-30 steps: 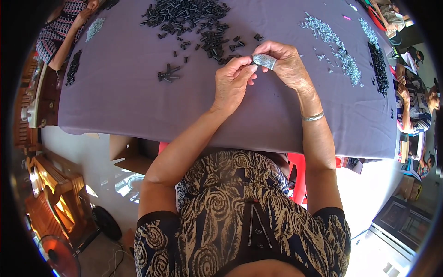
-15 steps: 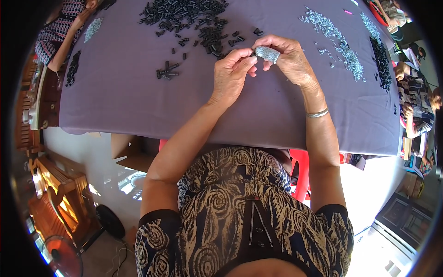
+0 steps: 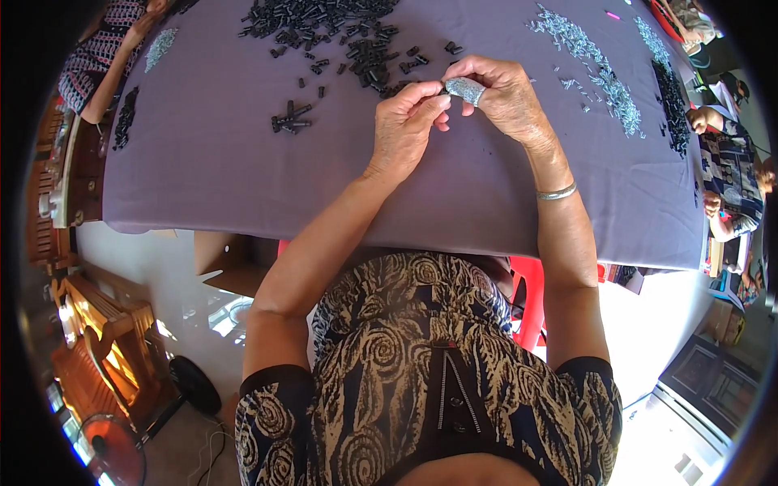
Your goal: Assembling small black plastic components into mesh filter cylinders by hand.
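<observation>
Above the purple tablecloth (image 3: pixel 267 186), my two hands meet fingertip to fingertip. My left hand (image 3: pixel 401 134) pinches a small black piece (image 3: pixel 444 91), mostly covered by the fingers. My right hand (image 3: pixel 512 104) is curled against the same piece, its index finger wearing a silvery-grey wrap (image 3: pixel 464 90). Whether that hand also holds something tiny is hidden. Beyond the left hand spreads a heap of small black plastic parts (image 3: pixel 316 20), with several strays near it. A smaller cluster of black parts (image 3: pixel 292 120) lies to the left.
Small silvery metal pieces (image 3: pixel 600 73) are strewn at the right, with another silvery pile (image 3: pixel 651 40) and black parts (image 3: pixel 671 105) near the right edge. Co-workers sit at both sides, one with a patterned sleeve (image 3: pixel 89 65). A red stool (image 3: pixel 531 300) shows below the table.
Both hands stay nearly in place, fingertips still together. The right hand's wrapped finger has tilted slightly. At the right edge, a co-worker's arms have shifted.
</observation>
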